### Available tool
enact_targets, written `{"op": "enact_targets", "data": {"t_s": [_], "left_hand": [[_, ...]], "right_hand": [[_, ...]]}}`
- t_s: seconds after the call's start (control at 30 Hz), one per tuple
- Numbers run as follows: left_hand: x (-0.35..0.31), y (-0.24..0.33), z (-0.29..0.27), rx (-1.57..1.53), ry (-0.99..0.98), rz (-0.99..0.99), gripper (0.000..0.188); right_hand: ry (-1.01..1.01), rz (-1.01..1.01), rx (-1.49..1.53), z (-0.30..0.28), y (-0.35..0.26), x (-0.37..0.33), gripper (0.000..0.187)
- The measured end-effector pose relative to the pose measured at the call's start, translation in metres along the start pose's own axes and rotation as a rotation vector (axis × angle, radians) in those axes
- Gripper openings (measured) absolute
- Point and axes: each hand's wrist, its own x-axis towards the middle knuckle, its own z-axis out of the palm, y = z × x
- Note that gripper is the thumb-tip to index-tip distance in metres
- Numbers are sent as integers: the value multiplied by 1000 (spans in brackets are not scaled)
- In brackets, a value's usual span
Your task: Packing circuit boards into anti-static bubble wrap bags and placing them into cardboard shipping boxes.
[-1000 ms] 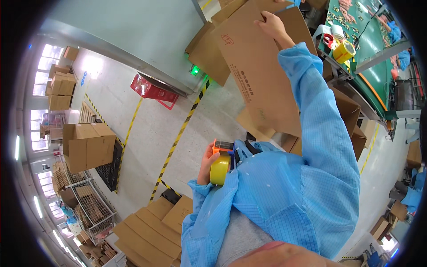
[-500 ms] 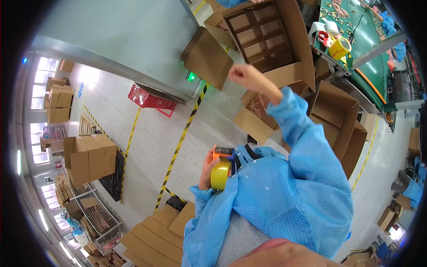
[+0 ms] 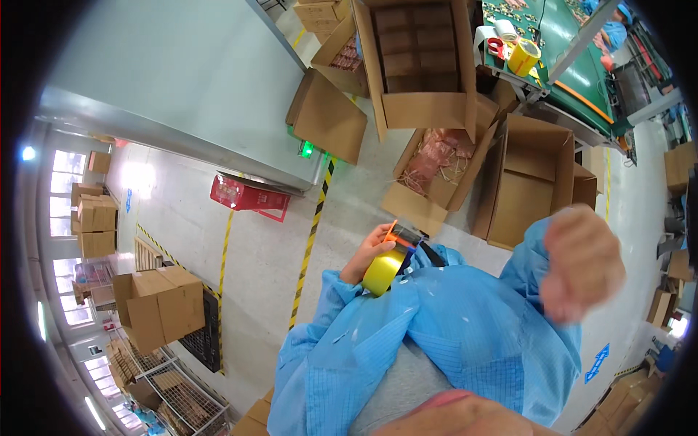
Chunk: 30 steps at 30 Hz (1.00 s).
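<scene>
Left hand (image 3: pixel 369 251) is wrapped around a tape dispenser (image 3: pixel 391 258) with a yellow roll, held close against the blue coat. Right hand (image 3: pixel 582 263) is up near the camera, blurred, empty as far as it shows; whether its fingers are curled or spread, I cannot tell. Down on the grey concrete floor (image 3: pixel 247 269) runs a yellow-and-black striped line (image 3: pixel 311 243). Ahead sits an open box with dividers (image 3: pixel 416 62), an empty open box (image 3: pixel 529 178) beside it, and another box with pinkish packing (image 3: pixel 436 163) between them. A green workbench (image 3: pixel 574 58) stands at the upper right, and stacked cartons (image 3: pixel 156 305) sit off to the left.
</scene>
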Motion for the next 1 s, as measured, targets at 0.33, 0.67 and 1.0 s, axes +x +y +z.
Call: {"op": "enact_targets", "data": {"t_s": [0.33, 0.67, 1.0], "left_hand": [[-94, -8, -50, 39, -27, 43, 54], [-164, -16, -106, -143, -166, 28, 51], [-186, 13, -138, -21, 145, 153, 58]], "right_hand": [[-462, 170, -126, 113, -119, 64, 38], [-313, 429, -366, 190, -173, 66, 24], [-900, 413, -311, 167, -159, 99, 19]]}}
